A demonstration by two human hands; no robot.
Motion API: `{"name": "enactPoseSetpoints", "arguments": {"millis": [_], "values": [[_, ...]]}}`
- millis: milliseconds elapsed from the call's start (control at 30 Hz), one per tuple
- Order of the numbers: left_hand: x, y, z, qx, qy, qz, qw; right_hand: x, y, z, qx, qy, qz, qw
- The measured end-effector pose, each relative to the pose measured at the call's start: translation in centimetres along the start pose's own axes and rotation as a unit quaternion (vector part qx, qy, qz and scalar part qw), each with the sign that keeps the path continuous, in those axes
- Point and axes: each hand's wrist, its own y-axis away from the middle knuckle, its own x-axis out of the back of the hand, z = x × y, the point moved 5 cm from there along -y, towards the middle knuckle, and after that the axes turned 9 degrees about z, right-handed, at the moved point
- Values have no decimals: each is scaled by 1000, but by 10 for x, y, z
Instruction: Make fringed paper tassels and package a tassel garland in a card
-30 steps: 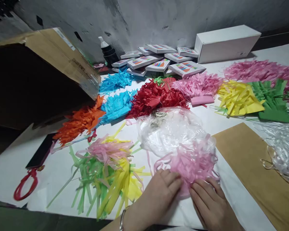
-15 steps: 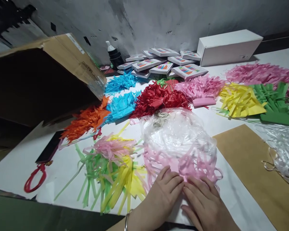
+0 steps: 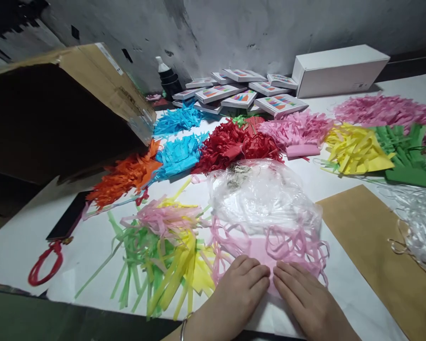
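Observation:
A sheet of pink tissue paper (image 3: 261, 248) with fringed strips at both sides lies on the white table in front of me. My left hand (image 3: 242, 290) rests flat on its near left part, fingers stretched forward. On the near right part lies my right hand (image 3: 303, 292), also flat, its fingertips just apart from the left ones. The paper under both palms is hidden. Beyond the sheet, touching its far edge, is a clear plastic bag (image 3: 270, 199) with white stuff inside. Left of my left hand lie green, yellow and pink tissue fringes (image 3: 166, 255).
Red (image 3: 234, 147), blue (image 3: 181, 154) and orange fringe bundles (image 3: 128, 177) lie farther back. A large cardboard box (image 3: 102, 80) stands left, near a phone (image 3: 68, 215). Flat printed boxes (image 3: 239, 98) are piled by the wall. Brown card (image 3: 369, 241) and white string (image 3: 419, 232) lie right.
My hands have moved slightly apart and flattened out on the pink tissue paper. More of its plain middle shows between the fringes.

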Motion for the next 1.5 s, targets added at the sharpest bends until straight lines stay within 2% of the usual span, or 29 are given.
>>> {"name": "enactPoseSetpoints", "arguments": {"millis": [100, 200, 233, 300, 333, 367, 400, 467, 533, 600, 700, 767, 833, 933, 1033, 1200, 1300, 1400, 1500], "values": [[5, 4, -7, 26, -2, -14, 1000, -13, 1, 7, -23, 15, -43, 999], [5, 5, -11, 34, -2, -39, 999, -18, 8, 24, -64, 85, -79, 991], [4, 4, -11, 35, 0, -43, 998, -16, 10, 32, -104, 124, -67, 985], [3, 3, -13, 40, 15, -41, 998, -3, 17, 49, -217, 209, -23, 953], [3, 3, -14, 43, 26, -34, 998, 4, 19, 53, -254, 238, 4, 937], [4, 2, -14, 47, 37, -29, 998, 9, 19, 52, -260, 242, 26, 935], [4, 1, -15, 50, 45, -26, 997, 10, 15, 47, -230, 219, 37, 947], [4, 0, -17, 62, 51, -31, 996, 8, 6, 30, -129, 119, 43, 984], [6, -1, -18, 68, 57, -36, 995, 2, -1, 16, -49, 13, 30, 998], [9, -2, -21, 79, 72, -25, 994, -4, -3, 15, -63, -38, 9, 997], [14, -4, -29, 131, 88, 9, 987, -12, 1, 28, -155, -64, -25, 985], [16, -8, -36, 180, 73, 35, 980, -17, 0, 36, -214, -54, -44, 974], [15, -14, -42, 227, 43, 49, 972, -23, -6, 40, -243, -15, -58, 968], [9, -23, -49, 266, -10, 42, 963, -31, -19, 41, -232, 74, -66, 968], [3, -29, -53, 267, -52, 29, 962, -36, -27, 44, -223, 145, -78, 961], [-1, -34, -57, 285, -74, -4, 956, -29, -26, 42, -212, 206, -92, 951], [-3, -38, -60, 292, -91, -31, 952, -18, -28, 34, -209, 174, -25, 962], [-3, -44, -62, 265, -95, -55, 958, -16, -28, 19, -146, 69, 46, 986], [5, -50, -63, 243, -89, -69, 963, -26, -24, 11, -107, 20, 16, 994]]}}
